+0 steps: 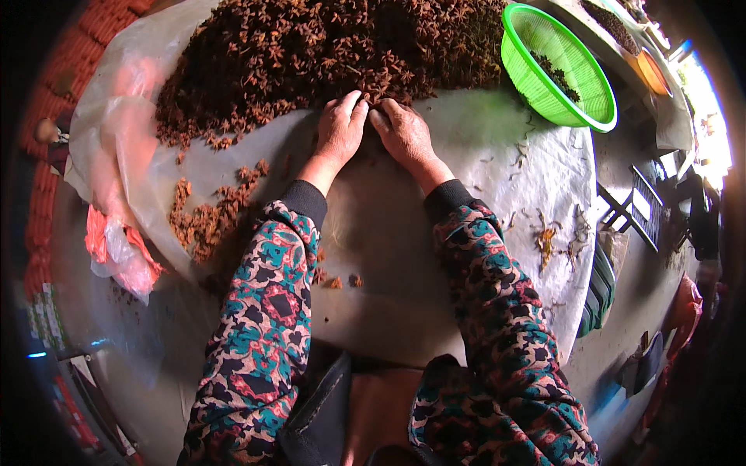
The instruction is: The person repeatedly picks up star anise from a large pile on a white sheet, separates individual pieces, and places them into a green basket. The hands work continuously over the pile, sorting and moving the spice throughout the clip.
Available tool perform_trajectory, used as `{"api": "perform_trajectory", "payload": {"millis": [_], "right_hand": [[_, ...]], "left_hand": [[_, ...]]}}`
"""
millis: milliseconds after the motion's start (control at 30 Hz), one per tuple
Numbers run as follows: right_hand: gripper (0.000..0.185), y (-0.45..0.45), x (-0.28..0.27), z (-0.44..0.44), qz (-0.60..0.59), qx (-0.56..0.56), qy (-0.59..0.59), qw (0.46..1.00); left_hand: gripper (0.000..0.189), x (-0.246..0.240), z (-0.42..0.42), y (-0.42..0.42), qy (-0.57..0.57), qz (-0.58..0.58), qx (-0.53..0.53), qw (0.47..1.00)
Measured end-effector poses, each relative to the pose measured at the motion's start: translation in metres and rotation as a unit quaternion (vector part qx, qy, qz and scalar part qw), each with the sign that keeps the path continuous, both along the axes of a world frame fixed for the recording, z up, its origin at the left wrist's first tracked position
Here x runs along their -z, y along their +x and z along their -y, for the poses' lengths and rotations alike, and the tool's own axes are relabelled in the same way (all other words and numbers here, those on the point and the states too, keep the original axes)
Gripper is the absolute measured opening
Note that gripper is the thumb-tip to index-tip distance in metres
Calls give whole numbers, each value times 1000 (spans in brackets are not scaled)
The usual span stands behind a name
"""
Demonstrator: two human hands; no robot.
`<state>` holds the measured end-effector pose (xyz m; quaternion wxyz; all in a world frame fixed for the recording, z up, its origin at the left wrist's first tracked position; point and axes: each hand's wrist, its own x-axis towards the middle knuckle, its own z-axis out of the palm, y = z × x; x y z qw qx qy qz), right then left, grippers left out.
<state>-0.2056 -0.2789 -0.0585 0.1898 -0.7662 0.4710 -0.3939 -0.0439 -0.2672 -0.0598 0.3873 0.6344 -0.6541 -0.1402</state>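
A large heap of dried star anise (326, 52) covers the far part of a table spread with pale plastic sheeting (384, 233). At the heap's near edge, my left hand (342, 125) and my right hand (403, 131) meet almost fingertip to fingertip. A small star anise piece (366, 98) shows at the tips of my left thumb and forefinger. My right fingers are bent beside it, against the pods; their tips are partly hidden, so what they grip is unclear. Left of my left forearm lies a smaller group of star anise (215, 218).
A green plastic basket (606, 110) with some dark pieces inside stands tilted at the heap's right. Dried stems and scraps (548, 239) lie on the sheet's right side. Red and clear plastic bags (122, 250) hang at the left edge. Stacked red sacks (44, 192) stand beyond.
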Motion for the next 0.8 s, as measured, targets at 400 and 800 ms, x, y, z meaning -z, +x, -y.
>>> {"api": "perform_trajectory", "payload": {"millis": [400,800], "right_hand": [[70,-89,-30,-159,-203,-161,-68,964],[21,-77,-38,-115,-41,4,-8,999]], "left_hand": [[50,-34,-189,7,43,244,227,942],[63,-35,-160,14,66,267,134,952]]}}
